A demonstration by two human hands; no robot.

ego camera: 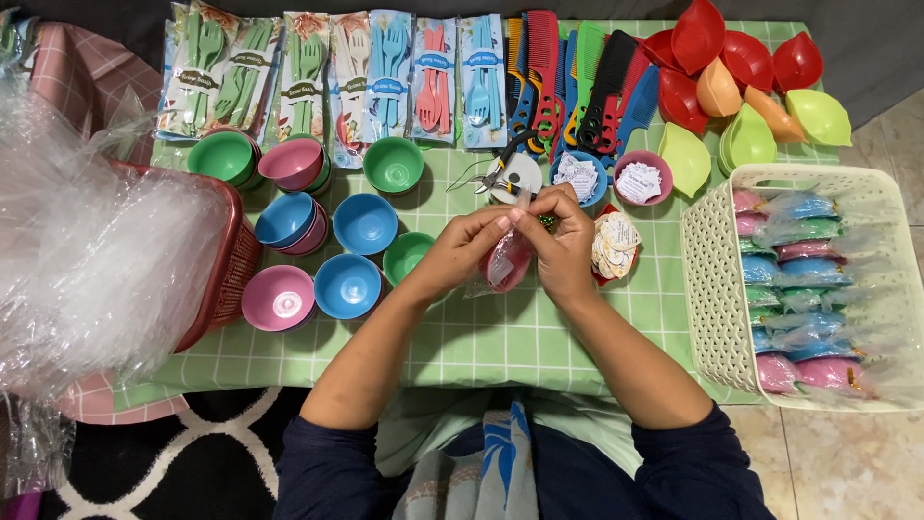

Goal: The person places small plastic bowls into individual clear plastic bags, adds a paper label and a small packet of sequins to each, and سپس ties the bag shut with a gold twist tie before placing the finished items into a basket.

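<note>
Over the green checked cloth (500, 337), both hands (510, 241) pinch a wrapped pink bowl (507, 262) upright, neck upward.

One head camera looks steeply down, close above the green-checked table (500, 337).

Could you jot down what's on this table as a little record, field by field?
Left hand: left hand pinches the top of a pink bowl in a clear bag
Right hand: right hand grips the same bag top
Surface: green checked cloth
Loose bowls: green, pink and blue bowls left of the hands
Back row: packs of plastic cutlery, combs
Right side: white basket of bagged bowls
Left side: red basket holding clear bags
Tool: pliers just beyond the hands
</note>
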